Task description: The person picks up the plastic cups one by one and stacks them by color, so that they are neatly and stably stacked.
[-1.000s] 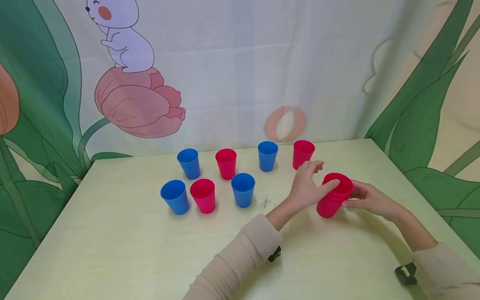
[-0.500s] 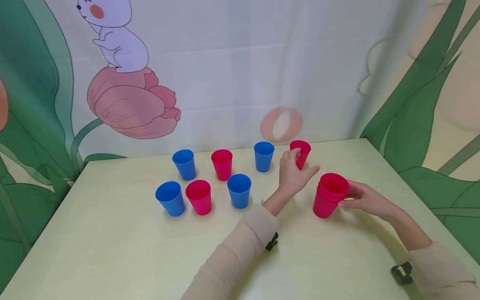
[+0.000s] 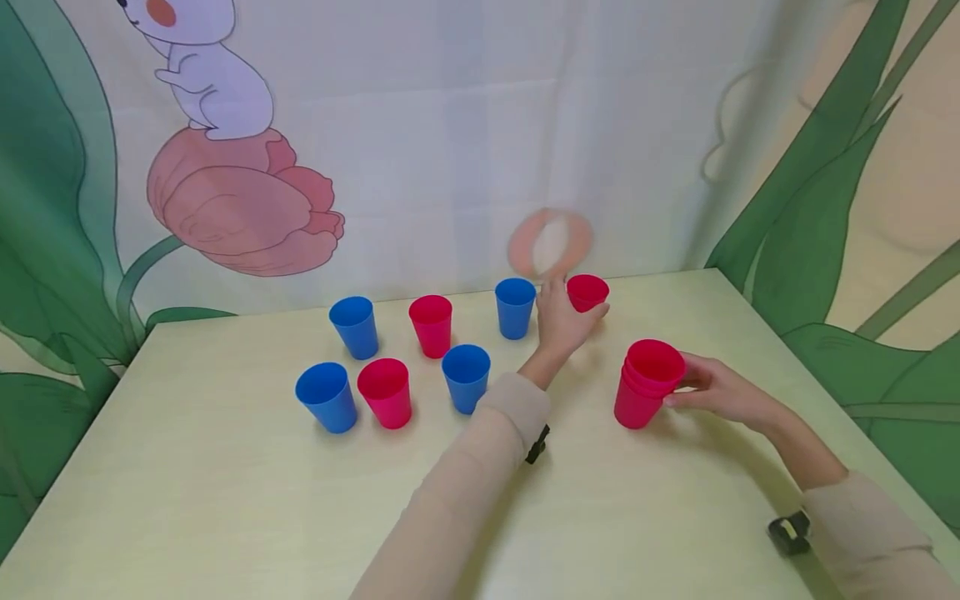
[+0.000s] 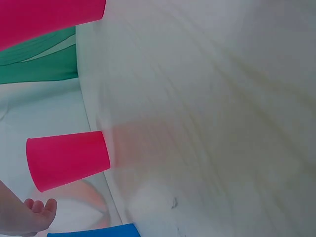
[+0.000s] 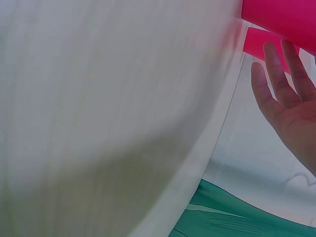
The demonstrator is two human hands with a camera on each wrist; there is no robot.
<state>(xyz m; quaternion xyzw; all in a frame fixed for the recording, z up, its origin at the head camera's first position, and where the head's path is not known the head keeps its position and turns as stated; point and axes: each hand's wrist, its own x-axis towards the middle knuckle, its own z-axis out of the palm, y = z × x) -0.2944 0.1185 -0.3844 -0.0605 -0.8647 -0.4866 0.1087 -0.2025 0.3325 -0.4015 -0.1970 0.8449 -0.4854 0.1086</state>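
Observation:
In the head view, two nested red cups [image 3: 639,396] stand upright at the right. My right hand [image 3: 723,390] holds this stack from its right side, thumb on the near side and fingers toward the far side. In the right wrist view the fingers [image 5: 281,81] reach up to the stack [image 5: 291,19]. My left hand [image 3: 562,321] is spread beside a single red cup [image 3: 587,292] at the back, thumb in front of it. The left wrist view has a small gap between the hand [image 4: 29,215] and that cup [image 4: 69,158].
A blue cup [image 3: 515,308] stands just left of my left hand. Further left are more upright cups: blue ones [image 3: 466,379], [image 3: 354,327], [image 3: 327,397] and red ones [image 3: 431,327], [image 3: 385,393]. A printed curtain [image 3: 420,150] hangs behind the table [image 3: 225,467].
My left hand has left the stack and moved back and left to the single red cup. My right hand stays at the stack. The head view has shifted slightly.

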